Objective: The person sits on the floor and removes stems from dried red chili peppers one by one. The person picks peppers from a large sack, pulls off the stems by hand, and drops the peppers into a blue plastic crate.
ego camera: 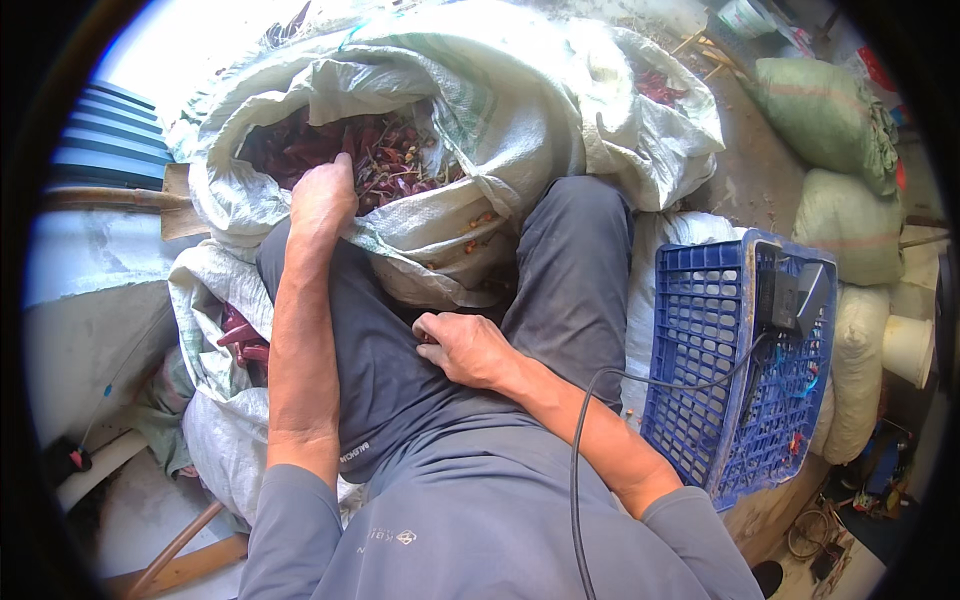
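Dried red chilies [386,154] with stems and bits of debris fill an open white woven sack [517,112] in front of my knees. At the sack's near edge is my left hand [324,193], its fingertips at the chilies; whether it grips one is hidden. My right hand [465,349] rests between my thighs with bent fingers, and something small and dark red shows at its fingertips. Small orange-red bits [471,246] lie on the sack's outer fold.
Another open sack with red chilies [244,341] stands at the left, a further one [660,86] at the upper right. A blue plastic crate [694,360] holding a black device with a cable is right of my leg. Full green sacks [817,112] and a wooden-handled shovel [184,202] lie farther out.
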Demonstrator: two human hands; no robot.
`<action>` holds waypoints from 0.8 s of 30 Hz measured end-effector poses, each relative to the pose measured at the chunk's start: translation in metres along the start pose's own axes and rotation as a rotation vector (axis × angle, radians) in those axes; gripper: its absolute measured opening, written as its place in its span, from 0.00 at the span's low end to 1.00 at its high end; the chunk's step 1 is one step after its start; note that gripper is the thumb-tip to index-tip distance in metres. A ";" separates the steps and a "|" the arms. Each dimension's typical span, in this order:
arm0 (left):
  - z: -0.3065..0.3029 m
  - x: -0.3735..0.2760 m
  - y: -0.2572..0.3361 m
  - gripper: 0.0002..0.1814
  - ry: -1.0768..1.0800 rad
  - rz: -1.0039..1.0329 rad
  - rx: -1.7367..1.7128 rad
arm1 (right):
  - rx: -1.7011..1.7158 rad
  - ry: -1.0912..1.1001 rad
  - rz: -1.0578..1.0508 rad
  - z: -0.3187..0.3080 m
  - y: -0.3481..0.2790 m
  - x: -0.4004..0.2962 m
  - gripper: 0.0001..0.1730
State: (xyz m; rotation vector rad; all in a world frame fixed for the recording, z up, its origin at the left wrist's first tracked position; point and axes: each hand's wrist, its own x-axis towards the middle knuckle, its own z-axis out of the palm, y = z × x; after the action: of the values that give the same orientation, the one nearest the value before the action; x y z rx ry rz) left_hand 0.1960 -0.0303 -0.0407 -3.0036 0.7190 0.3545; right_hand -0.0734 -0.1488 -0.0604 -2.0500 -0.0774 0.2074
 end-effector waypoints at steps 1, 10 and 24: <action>0.000 -0.002 0.000 0.15 0.132 0.008 -0.035 | 0.022 0.019 0.018 0.001 0.001 0.000 0.12; -0.009 -0.050 0.023 0.08 0.747 0.076 -0.693 | 0.439 0.164 0.371 -0.017 -0.008 0.005 0.15; 0.024 -0.179 0.070 0.07 0.134 -0.035 -1.590 | 0.755 0.269 0.264 -0.016 -0.005 0.005 0.18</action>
State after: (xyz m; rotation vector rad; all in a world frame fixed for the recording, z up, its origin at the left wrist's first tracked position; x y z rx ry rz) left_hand 0.0045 -0.0115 -0.0218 -4.4871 0.4259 1.1988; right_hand -0.0654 -0.1598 -0.0489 -1.3100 0.3864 0.0978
